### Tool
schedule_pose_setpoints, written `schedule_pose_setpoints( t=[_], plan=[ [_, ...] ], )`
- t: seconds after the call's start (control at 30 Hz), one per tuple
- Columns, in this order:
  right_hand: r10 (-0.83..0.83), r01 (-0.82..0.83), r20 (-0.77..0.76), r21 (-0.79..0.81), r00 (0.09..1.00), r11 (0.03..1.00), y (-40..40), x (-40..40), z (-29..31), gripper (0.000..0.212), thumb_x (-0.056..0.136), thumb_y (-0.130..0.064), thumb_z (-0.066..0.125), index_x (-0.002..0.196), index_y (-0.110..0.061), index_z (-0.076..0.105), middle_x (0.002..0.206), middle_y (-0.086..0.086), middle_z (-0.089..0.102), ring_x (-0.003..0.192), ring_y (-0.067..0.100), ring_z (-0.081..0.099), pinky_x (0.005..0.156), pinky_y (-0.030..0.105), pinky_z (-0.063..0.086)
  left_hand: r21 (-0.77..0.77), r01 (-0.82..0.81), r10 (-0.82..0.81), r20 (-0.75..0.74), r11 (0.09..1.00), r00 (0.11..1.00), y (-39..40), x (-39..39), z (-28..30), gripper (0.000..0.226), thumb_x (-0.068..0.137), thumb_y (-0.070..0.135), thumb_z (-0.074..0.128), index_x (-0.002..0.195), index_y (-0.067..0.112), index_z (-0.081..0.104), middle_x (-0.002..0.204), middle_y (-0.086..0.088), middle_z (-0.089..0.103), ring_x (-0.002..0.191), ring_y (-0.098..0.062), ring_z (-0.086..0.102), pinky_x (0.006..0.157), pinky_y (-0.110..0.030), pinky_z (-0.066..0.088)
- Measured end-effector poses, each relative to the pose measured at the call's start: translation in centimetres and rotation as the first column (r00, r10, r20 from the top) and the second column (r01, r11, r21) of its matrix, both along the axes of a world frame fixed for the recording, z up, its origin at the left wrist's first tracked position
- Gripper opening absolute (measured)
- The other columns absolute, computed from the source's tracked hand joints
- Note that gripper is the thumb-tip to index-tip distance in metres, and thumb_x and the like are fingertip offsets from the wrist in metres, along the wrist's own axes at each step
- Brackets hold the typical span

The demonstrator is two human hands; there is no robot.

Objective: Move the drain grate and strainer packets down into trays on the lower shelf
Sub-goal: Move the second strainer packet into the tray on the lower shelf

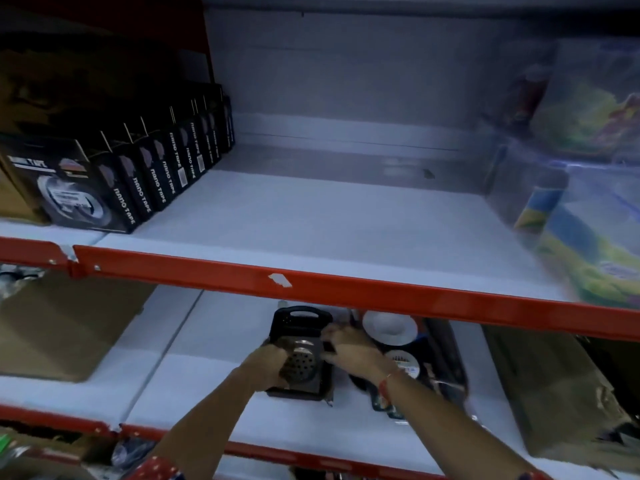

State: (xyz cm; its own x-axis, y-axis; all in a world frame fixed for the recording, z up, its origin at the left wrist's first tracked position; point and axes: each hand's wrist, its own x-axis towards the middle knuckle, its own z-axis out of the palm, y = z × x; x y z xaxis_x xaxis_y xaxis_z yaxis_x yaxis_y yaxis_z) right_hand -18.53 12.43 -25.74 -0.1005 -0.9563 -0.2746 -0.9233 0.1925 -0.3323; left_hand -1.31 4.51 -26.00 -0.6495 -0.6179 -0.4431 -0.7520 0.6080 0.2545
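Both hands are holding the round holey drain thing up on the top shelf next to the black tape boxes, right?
Not quite. In the head view, both hands, left and right, do hold the drain strainer packet, but down on the lower shelf. The black tape boxes sit on the upper shelf.

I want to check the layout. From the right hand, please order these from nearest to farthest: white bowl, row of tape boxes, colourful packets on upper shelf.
1. White bowl, just behind the right hand.
2. Colourful packets, upper right.
3. Tape boxes, upper left.
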Motion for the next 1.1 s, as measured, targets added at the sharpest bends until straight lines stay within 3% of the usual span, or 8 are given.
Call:
schedule_pose_setpoints(
  t=[0.07, 0.13, 0.23, 0.37, 0.6, 0.8, 0.9, 1.1],
  plan=[
    [0.122, -0.116, -0.077, 0.085, 0.989, 0.99, -1.7, 1.5, -1.2, 0.07, 0.076, -0.038, 0.071, 0.135, -0.01, 0.046, 0.139, 0.014, 0.047, 0.134, 0.032, 0.039, 0.112, 0.046, 0.032, 0.059, 0.047, -0.047, -0.008, 0.997, 0.999, -0.9, 0.1, -0.5, 0.06, 0.088, 0.027, 0.062, 0.138, 0.003, 0.04, 0.143, -0.017, 0.045, 0.114, -0.012, 0.06, 0.098, -0.024, 0.043],
    [0.247, -0.207, -0.22, 0.192, 0.944, 0.959, -2.8, 2.4, -2.1, 0.095, 0.068, -0.048, 0.076, 0.142, -0.007, 0.036, 0.148, 0.017, 0.038, 0.141, 0.034, 0.024, 0.12, 0.046, 0.011, -0.019, 0.165, -0.164, 0.041, 0.986, 0.986, -2.4, -0.3, -0.9, 0.083, 0.081, 0.036, 0.068, 0.146, 0.007, 0.025, 0.154, -0.013, 0.027, 0.14, -0.024, 0.031, 0.115, -0.031, 0.027],
    [0.227, -0.193, -0.22, 0.166, 0.949, 0.967, -4.6, 1.9, -3.1, 0.11, 0.052, -0.054, 0.084, 0.141, -0.009, 0.037, 0.142, 0.015, 0.042, 0.132, 0.033, 0.034, 0.115, 0.039, 0.023, -0.036, 0.311, -0.305, 0.118, 0.95, 0.945, -4.4, -0.6, -1.9, 0.093, 0.068, 0.044, 0.077, 0.142, 0.013, 0.031, 0.148, -0.01, 0.033, 0.14, -0.033, 0.022, 0.113, -0.04, 0.032],
    [0.207, -0.199, -0.03, 0.174, 0.978, 0.964, -5.1, 1.3, -3.2, 0.111, 0.049, -0.048, 0.088, 0.143, -0.026, 0.034, 0.146, 0.004, 0.04, 0.134, 0.026, 0.035, 0.112, 0.034, 0.03, -0.11, 0.421, -0.395, 0.196, 0.9, 0.897, -5.6, -0.8, -3.0, 0.093, 0.067, 0.039, 0.08, 0.14, 0.007, 0.032, 0.144, -0.013, 0.037, 0.138, -0.032, 0.021, 0.114, -0.038, 0.03],
    [0.238, -0.187, -0.228, 0.226, 0.944, 0.956, -5.7, 1.3, -4.6, 0.093, 0.054, -0.039, 0.087, 0.133, -0.007, 0.049, 0.132, 0.014, 0.051, 0.12, 0.032, 0.049, 0.101, 0.041, 0.044, -0.216, 0.388, -0.362, 0.15, 0.896, 0.92, -5.4, -1.3, -3.4, 0.085, 0.074, 0.037, 0.074, 0.141, 0.004, 0.034, 0.146, -0.013, 0.038, 0.139, -0.028, 0.026, 0.117, -0.031, 0.016],
    [0.28, -0.224, -0.275, 0.22, 0.92, 0.95, -5.1, 1.5, -4.8, 0.098, 0.051, -0.051, 0.086, 0.132, -0.009, 0.049, 0.131, 0.013, 0.051, 0.123, 0.031, 0.044, 0.111, 0.042, 0.032, -0.248, 0.414, -0.39, 0.144, 0.876, 0.91, -4.0, -0.2, -3.6, 0.102, 0.072, 0.047, 0.074, 0.146, 0.004, 0.018, 0.154, -0.014, 0.022, 0.144, -0.032, 0.01, 0.12, -0.034, 0.009],
    [0.225, -0.197, -0.165, 0.169, 0.96, 0.966, -4.3, 1.7, -3.6, 0.101, 0.056, -0.055, 0.082, 0.138, -0.012, 0.043, 0.139, 0.01, 0.049, 0.13, 0.028, 0.04, 0.113, 0.038, 0.026, -0.172, 0.365, -0.356, 0.082, 0.915, 0.931, -4.0, -0.1, -2.7, 0.099, 0.078, 0.045, 0.069, 0.148, 0.005, 0.013, 0.158, -0.013, 0.013, 0.147, -0.029, 0.003, 0.12, -0.033, 0.006],
    [0.017, -0.003, 0.115, -0.118, 0.993, 0.993, 1.4, -0.5, 1.9, 0.086, 0.081, -0.069, 0.049, 0.15, -0.025, 0.021, 0.159, -0.007, 0.02, 0.145, 0.013, 0.019, 0.116, 0.029, 0.021, -0.178, 0.243, -0.279, -0.213, 0.953, 0.936, -1.7, -2.6, 0.2, 0.067, 0.099, 0.043, 0.03, 0.151, 0.008, 0.004, 0.161, -0.01, 0.003, 0.149, -0.019, -0.002, 0.121, -0.031, -0.002]
  ],
)
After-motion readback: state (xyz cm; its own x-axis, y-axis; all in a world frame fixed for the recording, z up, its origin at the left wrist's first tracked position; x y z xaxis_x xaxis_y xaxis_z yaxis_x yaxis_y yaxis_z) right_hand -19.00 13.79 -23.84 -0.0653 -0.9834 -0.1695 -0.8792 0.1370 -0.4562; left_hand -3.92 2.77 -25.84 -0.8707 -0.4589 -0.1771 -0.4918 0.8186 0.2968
